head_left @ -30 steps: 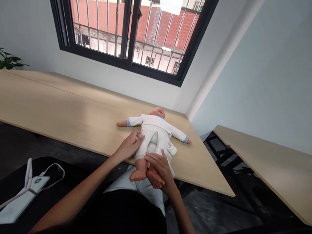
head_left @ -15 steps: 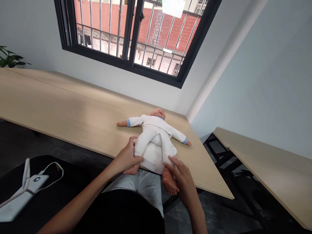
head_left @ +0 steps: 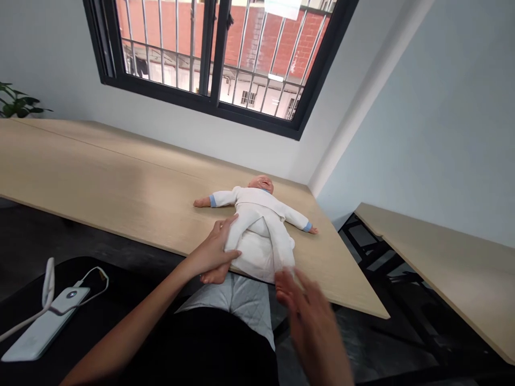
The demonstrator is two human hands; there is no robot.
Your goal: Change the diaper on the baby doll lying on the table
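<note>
A left hand (head_left: 213, 249) is clasping a swaddled baby doll (head_left: 257, 201) at the desk edge

The light wooden desk (head_left: 120, 155) is carrying the baby doll on its back, lower end at the near edge; the left hand is gripping the side of the white cloth wrap (head_left: 257, 252); the right hand (head_left: 311, 327) is open, blurred, just off the bundle; a bare foot (head_left: 211, 276) is poking out beside the left hand; a slackened grip could let the wrap spring loose, and a careless pull could tip the doll off the edge

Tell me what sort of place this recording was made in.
Probably a plain training room or office: a long wooden desk holds a baby doll, with a second desk nearby and a barred window.
</note>
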